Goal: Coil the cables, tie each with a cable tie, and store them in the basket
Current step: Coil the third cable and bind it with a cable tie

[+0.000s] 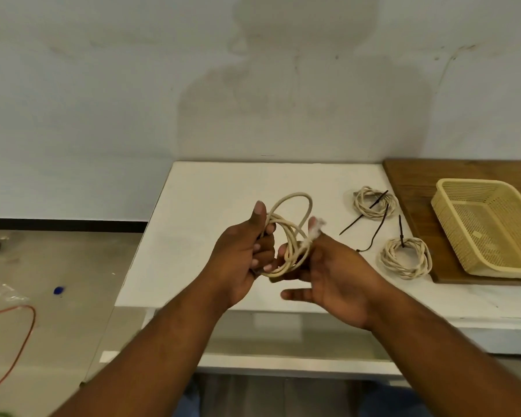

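1. My left hand gripped the left side of the loose cream cable coil. The fingers were curled round the bundled strands and the thumb stood upright beside them.
2. The coil stood roughly upright between both hands, above the near part of the white table. 1 larger loop rose above the left thumb.
3. My right hand lay palm up against the coil's lower right side, with the thumb stretched out clear of the cable. Its fingers reached under and behind the strands; motion blur prevented me from telling whether they gripped them.
4. The cable's end showed as a pale blur at the top of the right hand's fingers.
5. 2 tied coils lay on the table to the right: the far coil and the near coil. Loose black cable ties lay between them.
6. The yellow basket sat on a wooden board, just right of the tied coils, well apart from both hands.
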